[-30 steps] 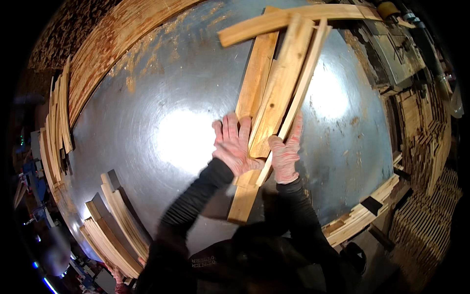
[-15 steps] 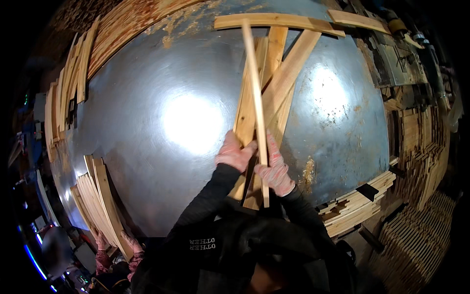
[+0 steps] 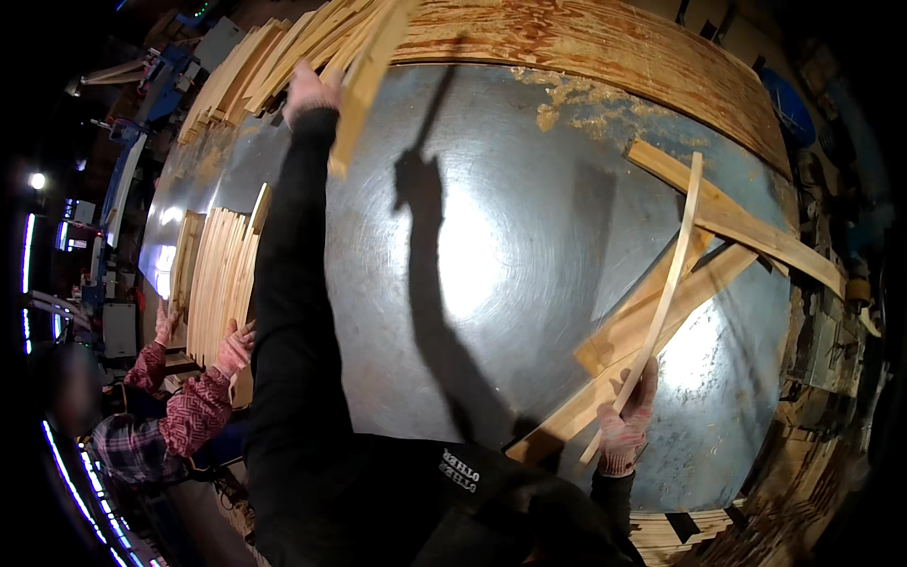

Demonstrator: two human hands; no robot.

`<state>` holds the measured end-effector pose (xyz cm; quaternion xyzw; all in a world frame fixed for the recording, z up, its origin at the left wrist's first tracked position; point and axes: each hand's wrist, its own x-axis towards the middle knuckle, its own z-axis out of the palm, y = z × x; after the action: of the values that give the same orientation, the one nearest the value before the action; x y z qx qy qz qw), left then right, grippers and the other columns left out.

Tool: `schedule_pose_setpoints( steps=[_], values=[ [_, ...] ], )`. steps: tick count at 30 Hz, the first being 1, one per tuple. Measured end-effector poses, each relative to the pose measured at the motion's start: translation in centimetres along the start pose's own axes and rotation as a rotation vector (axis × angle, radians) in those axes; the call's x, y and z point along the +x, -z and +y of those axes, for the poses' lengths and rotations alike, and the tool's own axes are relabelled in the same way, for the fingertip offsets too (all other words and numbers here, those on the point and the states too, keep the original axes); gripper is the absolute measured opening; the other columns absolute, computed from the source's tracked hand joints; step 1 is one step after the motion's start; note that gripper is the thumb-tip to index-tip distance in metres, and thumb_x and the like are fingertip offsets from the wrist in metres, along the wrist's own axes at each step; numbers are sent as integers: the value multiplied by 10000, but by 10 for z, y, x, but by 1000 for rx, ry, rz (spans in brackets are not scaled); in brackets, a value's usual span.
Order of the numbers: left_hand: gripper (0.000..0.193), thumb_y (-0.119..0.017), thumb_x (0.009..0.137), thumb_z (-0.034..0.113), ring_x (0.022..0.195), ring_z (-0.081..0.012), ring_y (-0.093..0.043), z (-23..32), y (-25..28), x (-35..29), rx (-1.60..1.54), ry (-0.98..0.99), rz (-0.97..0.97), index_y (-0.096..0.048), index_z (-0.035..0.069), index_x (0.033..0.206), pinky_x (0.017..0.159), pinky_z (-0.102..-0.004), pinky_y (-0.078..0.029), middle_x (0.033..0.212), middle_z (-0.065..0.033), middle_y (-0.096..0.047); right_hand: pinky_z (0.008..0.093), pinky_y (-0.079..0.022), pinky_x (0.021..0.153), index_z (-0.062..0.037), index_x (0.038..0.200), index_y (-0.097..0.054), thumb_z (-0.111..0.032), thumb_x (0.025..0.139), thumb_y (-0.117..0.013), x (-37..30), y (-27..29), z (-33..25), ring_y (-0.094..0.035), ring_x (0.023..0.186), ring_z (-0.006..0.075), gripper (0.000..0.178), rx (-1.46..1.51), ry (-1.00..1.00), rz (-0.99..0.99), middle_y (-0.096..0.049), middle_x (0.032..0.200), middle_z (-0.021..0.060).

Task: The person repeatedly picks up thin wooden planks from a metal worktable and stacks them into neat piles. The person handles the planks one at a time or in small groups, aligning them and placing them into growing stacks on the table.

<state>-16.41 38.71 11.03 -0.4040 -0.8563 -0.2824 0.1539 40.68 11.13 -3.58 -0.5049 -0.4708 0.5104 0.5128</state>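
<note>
Left hand (image 3: 312,90): gloved, raised far across the worktop (image 3: 491,265), closed on a short wooden slat (image 3: 364,80) beside the stacked slats (image 3: 274,66) at the far rim. Right hand (image 3: 628,425): gloved, closed on a thin bowed strip (image 3: 666,283), standing over crossed planks (image 3: 652,326) near the right edge. Sheet-metal worktop, shiny. Left side: slat bundle (image 3: 219,279), a co-worker's gloved hand (image 3: 231,348) touching it.

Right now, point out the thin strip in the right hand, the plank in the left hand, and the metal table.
thin strip (image 3: 673,274), head view, mid-length
plank (image 3: 362,90), head view, middle of its face
metal table (image 3: 529,189), head view, bare top
</note>
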Motion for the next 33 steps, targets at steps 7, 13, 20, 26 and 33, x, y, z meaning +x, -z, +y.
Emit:
schedule_pose_setpoints(
  steps=[7, 13, 20, 26, 33],
  values=[
    [712, -614, 872, 527, 1273, -307, -513, 126, -107, -82, -295, -516, -490, -431, 110, 1419, 1054, -398, -396, 1350, -137, -568, 428, -392, 1067, -15, 1487, -288, 17, 675, -578, 11, -1, 12, -307, 1382, 359, 863, -228, 66, 195, -258, 1513, 238],
    [886, -527, 851, 670, 1417, -321, -314, 343, -190, -294, -243, -1080, -521, -326, 81, 1482, 1146, -467, -234, 1514, -166, -369, 328, -401, 1030, -102, 1526, -224, 64, 745, -569, 33, 69, 47, -474, 1215, 228, 870, -106, -41, 574, -422, 1393, 96],
    [992, -570, 767, 747, 1384, -348, -346, 457, -223, -374, 9, -1202, -735, -284, 150, 1506, 1093, -531, -290, 1501, -172, -372, 347, -460, 964, -44, 1512, -240, 13, 751, -602, 80, 93, 64, -523, 1185, 266, 845, -128, -239, 564, -453, 1393, 143],
    [796, -662, 776, 597, 1128, -392, -605, 395, -182, -375, -49, -851, -1191, -408, 95, 1339, 921, -497, -489, 1254, -233, -598, 336, -464, 968, -43, 1531, -174, -24, 762, -630, 117, 85, 72, -548, 1169, 287, 894, -148, -159, 375, -467, 1384, 216],
    [747, -718, 762, 313, 985, -326, -644, 194, -74, -406, -877, 107, -1582, -421, -60, 1337, 841, -402, -553, 1154, -243, -604, 319, -458, 974, -79, 1550, -144, 16, 748, -603, 91, 71, 69, -518, 1212, 248, 929, -137, -259, 115, -438, 1431, 155]
  ],
)
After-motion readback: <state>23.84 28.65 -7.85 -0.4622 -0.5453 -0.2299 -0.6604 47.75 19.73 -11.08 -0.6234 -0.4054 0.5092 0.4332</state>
